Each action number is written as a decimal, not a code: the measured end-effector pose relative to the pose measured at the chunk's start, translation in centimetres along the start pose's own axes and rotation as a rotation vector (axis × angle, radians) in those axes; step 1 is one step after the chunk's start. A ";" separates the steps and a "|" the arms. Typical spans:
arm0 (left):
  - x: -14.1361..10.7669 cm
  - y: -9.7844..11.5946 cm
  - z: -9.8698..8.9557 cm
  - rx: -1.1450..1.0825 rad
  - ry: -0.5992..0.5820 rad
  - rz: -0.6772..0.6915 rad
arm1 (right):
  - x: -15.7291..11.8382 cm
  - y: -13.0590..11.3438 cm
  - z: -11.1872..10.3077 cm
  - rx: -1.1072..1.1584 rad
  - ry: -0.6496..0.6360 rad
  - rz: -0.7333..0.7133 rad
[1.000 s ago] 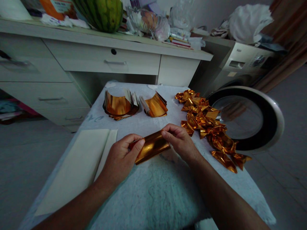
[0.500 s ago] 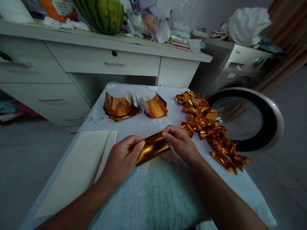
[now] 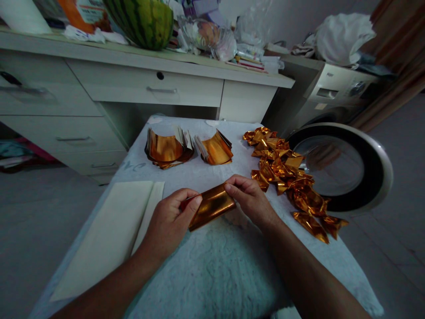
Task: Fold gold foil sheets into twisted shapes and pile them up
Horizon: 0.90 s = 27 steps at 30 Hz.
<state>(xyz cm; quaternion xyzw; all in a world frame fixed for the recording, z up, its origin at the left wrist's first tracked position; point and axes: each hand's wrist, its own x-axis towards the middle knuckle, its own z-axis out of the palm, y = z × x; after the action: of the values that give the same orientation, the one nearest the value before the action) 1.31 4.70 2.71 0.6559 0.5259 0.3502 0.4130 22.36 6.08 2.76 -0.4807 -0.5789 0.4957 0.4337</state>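
Gold foil sheet (image 3: 213, 208) held over tabletop (image 3: 212, 266), pinched at opposite ends by left hand (image 3: 172, 217) and right hand (image 3: 250, 199); crumpled-looking foil pieces (image 3: 279, 161) at two o'clock from sheet. Light, even tension advised; edges best kept aligned.

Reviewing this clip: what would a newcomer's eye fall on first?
Probably the heap of shiny coppery folded foil on the right of the pale cloth-covered table. Next comes the curved coppery foil sheet near the centre, held by the left hand and the right hand. Behind, a large striped green watermelon stands out on the long white counter.
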 end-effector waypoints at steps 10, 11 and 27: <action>-0.1 0.1 0.0 -0.003 -0.002 -0.008 | -0.1 0.0 0.2 0.047 -0.016 0.038; 0.0 0.1 0.0 -0.003 0.003 -0.011 | -0.1 0.0 0.2 0.050 -0.018 0.042; 0.0 0.0 -0.1 0.027 0.015 -0.004 | -0.1 -0.1 0.2 -0.026 0.022 -0.011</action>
<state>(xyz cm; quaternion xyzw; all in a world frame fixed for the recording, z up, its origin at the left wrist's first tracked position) 1.21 4.70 2.72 0.6576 0.5350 0.3472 0.4009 22.17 5.94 2.86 -0.4883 -0.5834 0.4803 0.4364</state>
